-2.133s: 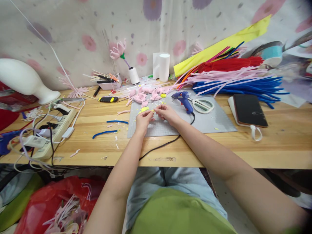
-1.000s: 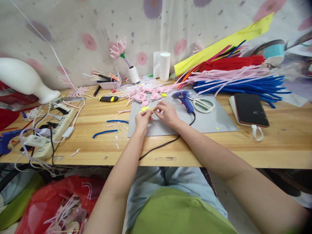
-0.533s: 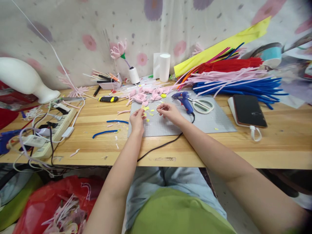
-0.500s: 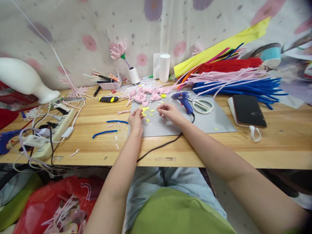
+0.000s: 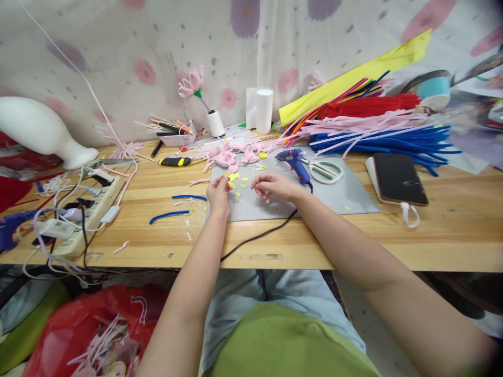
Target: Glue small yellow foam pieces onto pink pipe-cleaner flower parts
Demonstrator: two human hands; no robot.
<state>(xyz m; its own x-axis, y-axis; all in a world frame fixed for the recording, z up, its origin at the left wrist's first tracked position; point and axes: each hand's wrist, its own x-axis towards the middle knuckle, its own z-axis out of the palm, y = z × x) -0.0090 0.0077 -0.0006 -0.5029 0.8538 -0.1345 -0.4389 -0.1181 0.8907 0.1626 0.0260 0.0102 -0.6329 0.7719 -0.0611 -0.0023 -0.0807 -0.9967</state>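
Fingers (image 5: 225,180) of the left hand (image 5: 218,192) are pinched together at their tips on a tiny yellow scrap (image 5: 227,179), too small to make out in detail. The right hand (image 5: 273,186) rests just beside it with its fingers (image 5: 260,184) curled loosely inward; whether they grip anything, I cannot tell. Both hands sit on the grey cutting mat (image 5: 334,195), with a scatter of yellow bits (image 5: 238,183) lying on the mat between the two sets of fingertips and just beyond them.

Just past the fingers, at the mat's far edge, lies a cluster of pink petal pieces (image 5: 228,155). To the right of the right hand's fingers rests a blue glue gun (image 5: 294,161), and its black cord (image 5: 255,236) runs back toward the person, off the near edge of the table (image 5: 451,230). Beside the gun lie white-handled scissors (image 5: 325,169). Farther right sits a dark phone (image 5: 398,178), and beyond it a big heap of blue, pink and red pipe cleaners (image 5: 377,131). Left of the left hand's fingers, two short blue pipe cleaner pieces (image 5: 168,214) lie on the bare wood, and well off to the left there's a white power strip (image 5: 84,212) with plugs and cables.
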